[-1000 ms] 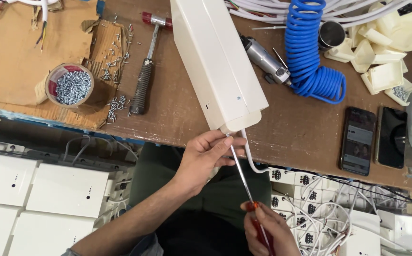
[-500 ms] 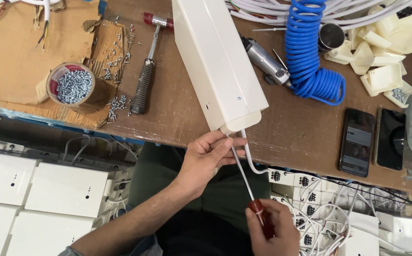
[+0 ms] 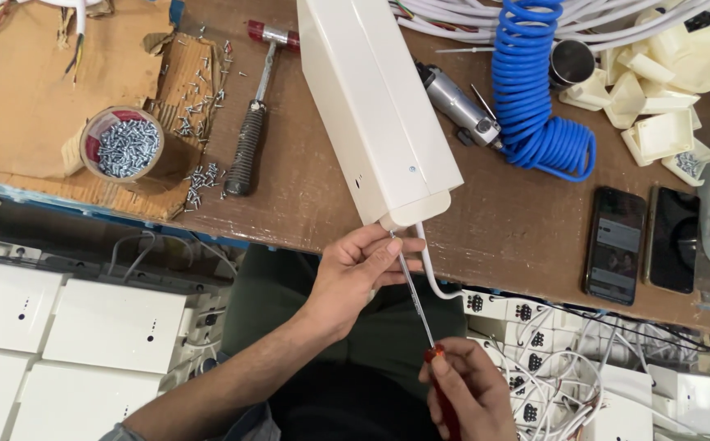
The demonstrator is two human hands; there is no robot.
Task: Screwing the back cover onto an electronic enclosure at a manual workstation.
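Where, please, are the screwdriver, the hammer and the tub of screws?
screwdriver (image 3: 415,298): head view, on the thin metal shaft between the two hands.
hammer (image 3: 245,151): head view, on the dark ribbed handle.
tub of screws (image 3: 126,147): head view, on the heap of screws inside the round tub.

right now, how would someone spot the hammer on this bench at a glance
Start at the long white casing lying across the brown workbench. Just left of it lies the hammer, beside scattered screws. It alone has a ribbed dark grip and red-tipped head.

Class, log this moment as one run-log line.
left hand: steadies long white plastic casing | right hand: drives red-handled screwdriver into its end | brown wooden bench
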